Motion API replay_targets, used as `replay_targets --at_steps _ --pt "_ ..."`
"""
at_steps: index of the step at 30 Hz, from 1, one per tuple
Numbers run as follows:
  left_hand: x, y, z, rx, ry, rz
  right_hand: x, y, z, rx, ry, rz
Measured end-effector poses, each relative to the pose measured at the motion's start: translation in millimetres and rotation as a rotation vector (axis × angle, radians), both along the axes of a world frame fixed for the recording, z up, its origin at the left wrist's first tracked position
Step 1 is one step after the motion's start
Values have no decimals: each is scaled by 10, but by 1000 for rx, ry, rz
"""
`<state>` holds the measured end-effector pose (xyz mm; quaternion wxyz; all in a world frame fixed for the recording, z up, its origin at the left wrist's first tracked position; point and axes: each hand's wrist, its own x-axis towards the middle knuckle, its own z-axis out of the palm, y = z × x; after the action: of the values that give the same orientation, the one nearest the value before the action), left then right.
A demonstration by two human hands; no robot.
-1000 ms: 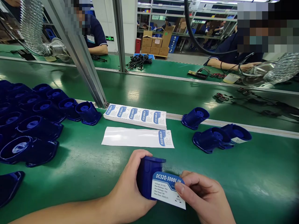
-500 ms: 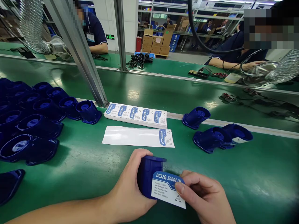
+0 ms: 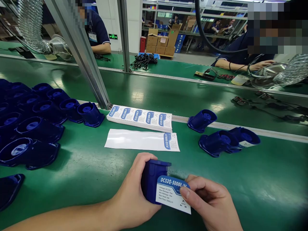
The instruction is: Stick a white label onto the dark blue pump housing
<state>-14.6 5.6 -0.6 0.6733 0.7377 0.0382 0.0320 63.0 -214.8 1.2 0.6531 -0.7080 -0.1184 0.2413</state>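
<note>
My left hand [image 3: 134, 195] is wrapped round a dark blue plastic housing [image 3: 152, 179] at the lower middle. Between thumb and fingers, my right hand [image 3: 209, 200] pinches the right end of a blue-and-white label [image 3: 169, 195] printed DC52Q-5000L/H. The label's left end lies against the housing's side, while its right part stands off it. Beyond my hands lies a backing strip [image 3: 137, 139] with one label at its right end. Behind that strip is a stack of label sheets [image 3: 139, 118].
Many blue housings [image 3: 36, 126] crowd the left of the green table [image 3: 91, 179]. Several more [image 3: 218, 141] stand at the right, one bearing a label. A metal post [image 3: 83, 57] rises at the back left. Two people sit across the bench, near cables and flexible ducts [image 3: 32, 25].
Both hands hold nearly the same pose on the housing and label. Across the bench, cables on the belt at the right have shifted slightly rightward.
</note>
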Motion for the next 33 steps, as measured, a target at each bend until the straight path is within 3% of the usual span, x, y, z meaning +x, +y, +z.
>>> replay_targets --at_steps 19,25,33 --pt "-5 -5 -5 -12 10 1 3 17 29 -34 -28 -10" --pt "-7 -3 1 -15 14 -2 -3 67 63 -46 -25 -47" --pt "-11 -1 3 -19 26 6 -99 190 188 -59 41 -201"
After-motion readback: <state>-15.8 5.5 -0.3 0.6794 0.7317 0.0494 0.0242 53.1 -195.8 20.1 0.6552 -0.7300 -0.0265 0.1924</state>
